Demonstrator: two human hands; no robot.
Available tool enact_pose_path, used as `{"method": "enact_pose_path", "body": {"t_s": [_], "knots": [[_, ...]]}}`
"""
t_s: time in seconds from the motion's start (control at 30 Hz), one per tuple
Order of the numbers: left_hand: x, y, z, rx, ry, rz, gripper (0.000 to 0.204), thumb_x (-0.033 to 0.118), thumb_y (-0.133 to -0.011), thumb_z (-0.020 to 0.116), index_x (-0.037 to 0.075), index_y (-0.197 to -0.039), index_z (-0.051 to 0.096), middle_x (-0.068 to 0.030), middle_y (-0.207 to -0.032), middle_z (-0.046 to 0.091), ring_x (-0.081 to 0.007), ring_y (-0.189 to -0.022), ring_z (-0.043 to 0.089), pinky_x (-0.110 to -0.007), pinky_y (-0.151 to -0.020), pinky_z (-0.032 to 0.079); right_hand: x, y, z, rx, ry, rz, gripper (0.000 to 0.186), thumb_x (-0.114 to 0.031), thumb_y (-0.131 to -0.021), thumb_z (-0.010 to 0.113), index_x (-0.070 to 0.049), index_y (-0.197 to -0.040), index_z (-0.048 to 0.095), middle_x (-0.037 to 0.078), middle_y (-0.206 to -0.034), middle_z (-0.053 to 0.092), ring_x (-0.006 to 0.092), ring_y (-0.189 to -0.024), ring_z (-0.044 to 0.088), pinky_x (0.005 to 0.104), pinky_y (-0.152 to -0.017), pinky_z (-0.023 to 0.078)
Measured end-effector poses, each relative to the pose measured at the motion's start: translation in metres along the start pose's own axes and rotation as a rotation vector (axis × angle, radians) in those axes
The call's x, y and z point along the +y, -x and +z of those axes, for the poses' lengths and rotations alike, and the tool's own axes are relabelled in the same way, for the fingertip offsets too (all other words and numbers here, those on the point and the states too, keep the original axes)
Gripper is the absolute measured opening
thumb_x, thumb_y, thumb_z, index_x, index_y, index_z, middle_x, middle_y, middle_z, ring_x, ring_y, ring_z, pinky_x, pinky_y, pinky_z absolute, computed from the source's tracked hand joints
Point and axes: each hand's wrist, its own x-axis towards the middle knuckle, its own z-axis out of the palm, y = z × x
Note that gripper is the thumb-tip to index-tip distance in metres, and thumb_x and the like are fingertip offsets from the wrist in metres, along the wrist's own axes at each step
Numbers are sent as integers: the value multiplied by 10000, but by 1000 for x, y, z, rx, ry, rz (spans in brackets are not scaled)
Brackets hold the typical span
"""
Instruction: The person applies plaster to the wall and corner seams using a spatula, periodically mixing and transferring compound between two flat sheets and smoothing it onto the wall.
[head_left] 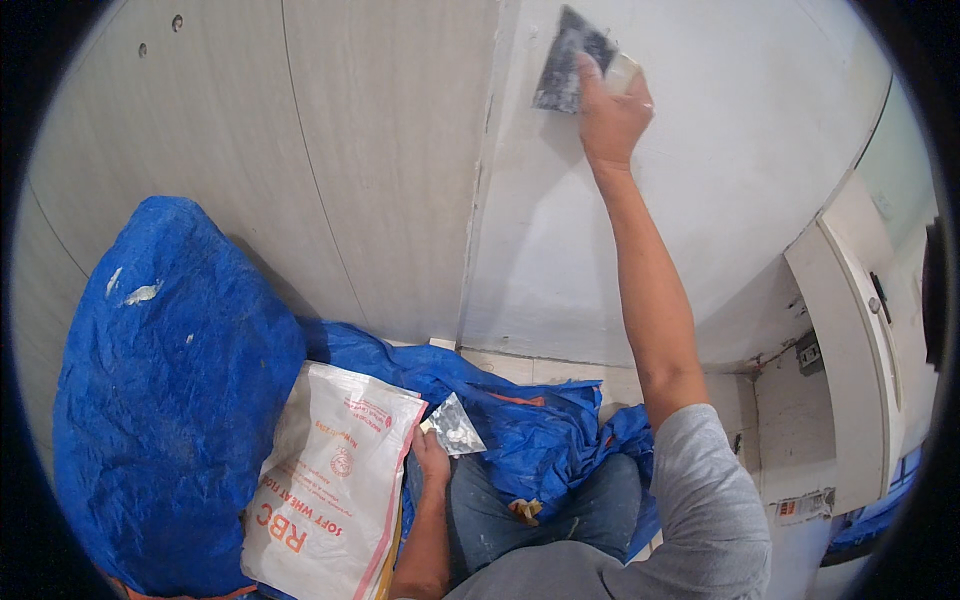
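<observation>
My right hand (614, 118) is raised high on the white wall (720, 140), closed on the pale handle of a wide putty knife (562, 80). Its grey, smeared blade lies at the wall surface, right of the vertical seam beside the panelled section. Low in the middle, my left hand (432, 455) grips a second putty knife (454, 416) by its pale handle; white paste sits on that metal blade. This hand is beside a white printed woven sack (330, 430), above my lap.
A large blue tarp bundle (170, 390) rises at the left, with more crumpled tarp (530, 420) along the wall's foot over pale floor tiles (500, 365). Grey wood-look panels (380, 140) form the left wall. A white cabinet door (840, 300) and an electrical socket (810, 350) are at right.
</observation>
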Motion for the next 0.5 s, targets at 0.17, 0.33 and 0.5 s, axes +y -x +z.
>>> {"method": "enact_pose_path", "body": {"t_s": [0.17,0.33,0.5], "knots": [[25,15,-4,-60,-26,-38,432,189,-983,465,-89,-1304,546,-211,-1263,617,-307,-1170,569,-365,-1064,394,-8,-11,-17,-157,-99,53,316,-277,-871,811,0,-983,707,54,-802,727,135,-700,617,308,-689,517],[-24,-3,-15,18,404,-122,454,155,-1008,453,-22,-1421,519,-163,-1370,587,-263,-1231,579,-355,-1075,435,-18,33,-59,-521,-206,471,393,-373,-919,757,15,-959,704,8,-792,678,75,-709,569,267,-660,485],[137,25,47,-372,800,-214,323,131,-1031,446,-1,-1305,552,-118,-1211,650,-224,-1052,666,-363,-925,539,27,196,-165,-767,-156,807,401,-401,-988,665,-3,-940,691,1,-794,668,74,-714,577,258,-642,483]]}}
